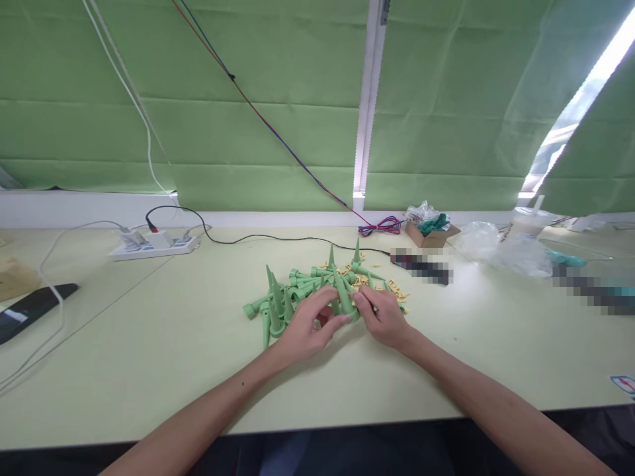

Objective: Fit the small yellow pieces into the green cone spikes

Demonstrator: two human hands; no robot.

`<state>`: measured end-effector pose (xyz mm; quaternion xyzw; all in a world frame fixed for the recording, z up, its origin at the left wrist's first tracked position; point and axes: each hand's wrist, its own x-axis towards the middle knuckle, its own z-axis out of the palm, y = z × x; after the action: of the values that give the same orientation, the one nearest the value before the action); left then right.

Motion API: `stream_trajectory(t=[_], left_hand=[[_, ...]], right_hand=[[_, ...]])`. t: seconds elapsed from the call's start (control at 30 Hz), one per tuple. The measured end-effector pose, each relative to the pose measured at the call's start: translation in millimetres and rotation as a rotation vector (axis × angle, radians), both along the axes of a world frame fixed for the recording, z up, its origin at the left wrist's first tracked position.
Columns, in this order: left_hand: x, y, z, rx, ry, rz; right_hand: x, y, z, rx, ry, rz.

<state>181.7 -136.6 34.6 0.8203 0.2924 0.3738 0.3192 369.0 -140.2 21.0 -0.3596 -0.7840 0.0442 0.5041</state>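
Several green plastic cones with ringed bases lie and stand in a pile at the middle of the table, with small yellow pieces scattered behind and to the right. My left hand curls around the left side of one green cone, its fingers wrapped near it and thumb by its base. On the cone's right side, my right hand has its thumb and fingers pinched together at the cone. Anything small between those fingertips is hidden.
A white power strip sits at the back left, its black cable running along the table. Farther right are a small cardboard box, plastic bags and a lidded cup. A black object lies far left.
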Motion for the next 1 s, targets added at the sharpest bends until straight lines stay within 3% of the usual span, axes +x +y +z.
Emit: stream_trajectory(t=[0.3, 0.6, 1.0], left_hand=[[-0.2, -0.9, -3.5, 0.117, 0.005, 0.011], [0.8, -1.7, -3.5, 0.053, 0.019, 0.045], [1.4, 1.5, -4.4, 0.124, -0.089, 0.103]], right_hand=[[1.7, 1.6, -3.6, -0.033, 0.006, 0.007], [0.2, 2.2, -3.3, -0.044, 0.043, 0.021], [1.5, -1.2, 0.1, -0.027, 0.035, 0.035]])
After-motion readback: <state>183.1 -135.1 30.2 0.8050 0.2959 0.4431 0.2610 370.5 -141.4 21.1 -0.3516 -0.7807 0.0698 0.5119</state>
